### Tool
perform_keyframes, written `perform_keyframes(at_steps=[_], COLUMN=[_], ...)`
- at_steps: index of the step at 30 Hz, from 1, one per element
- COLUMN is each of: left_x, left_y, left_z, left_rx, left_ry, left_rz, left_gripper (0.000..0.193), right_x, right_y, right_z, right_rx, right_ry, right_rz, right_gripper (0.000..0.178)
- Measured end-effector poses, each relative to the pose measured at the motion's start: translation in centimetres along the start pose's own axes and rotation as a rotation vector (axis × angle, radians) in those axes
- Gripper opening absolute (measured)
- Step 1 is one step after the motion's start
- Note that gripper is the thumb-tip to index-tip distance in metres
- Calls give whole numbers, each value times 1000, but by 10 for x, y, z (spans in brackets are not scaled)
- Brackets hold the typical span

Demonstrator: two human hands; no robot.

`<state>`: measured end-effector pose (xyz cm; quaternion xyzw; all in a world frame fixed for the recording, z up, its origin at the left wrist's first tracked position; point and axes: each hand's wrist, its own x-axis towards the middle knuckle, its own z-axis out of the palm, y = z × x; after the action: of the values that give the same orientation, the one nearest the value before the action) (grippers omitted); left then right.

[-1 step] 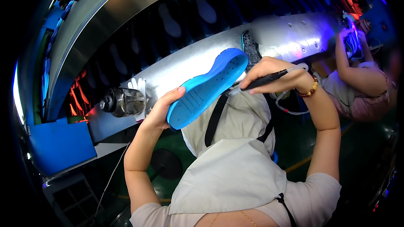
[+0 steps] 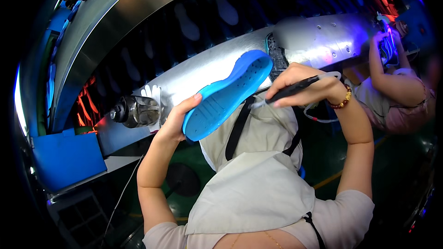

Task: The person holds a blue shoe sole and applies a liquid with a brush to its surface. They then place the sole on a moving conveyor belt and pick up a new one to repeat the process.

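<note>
My left hand [image 2: 177,117] grips a bright blue shoe sole [image 2: 221,97] by its near left end, thumb over the rim. The sole is tilted, its hollow inner face with grooves and small holes in view. In my right hand [image 2: 304,83] is a black-handled brush [image 2: 293,89], its pale tip [image 2: 258,104] pointing left, beside the sole's right edge and apart from it. A clear tube [image 2: 330,74] runs from the back of the handle. Below both hands lies the pale apron [image 2: 258,131] over my lap.
A metal bench [image 2: 184,76] runs along a dark conveyor carrying pale sole shapes [image 2: 187,25]. On the bench are a dark-lidded clear bottle [image 2: 138,111], a white glove [image 2: 152,96] and a dark patterned sole [image 2: 277,55]. At right sits a co-worker [image 2: 392,87]; a blue box [image 2: 67,159] stands at left.
The brush and my right hand have shifted slightly, so the brush tip shows a little lower and farther from the sole. The sole has tilted very slightly.
</note>
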<state>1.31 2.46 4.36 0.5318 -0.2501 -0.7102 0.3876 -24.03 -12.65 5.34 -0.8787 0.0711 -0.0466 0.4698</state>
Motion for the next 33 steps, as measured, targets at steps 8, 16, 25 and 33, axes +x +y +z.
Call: perform_keyframes(at_steps=[8,16,25,33], left_x=[37,53,50,48], left_y=[-9,-24,-33,-34], left_z=[34,35,33,32], left_rx=[-141,-87,-79,-299], left_ry=[-114,-76,130,103], left_rz=[129,246,262,154], left_gripper=[49,44,51,46], right_x=[49,61,63,49], right_y=[-16,-5,19,60], right_z=[40,43,41,31], right_rx=[477,610,621,502], right_ry=[456,582,711,1152], right_rz=[146,315,319,323], right_gripper=[23,26,26,26])
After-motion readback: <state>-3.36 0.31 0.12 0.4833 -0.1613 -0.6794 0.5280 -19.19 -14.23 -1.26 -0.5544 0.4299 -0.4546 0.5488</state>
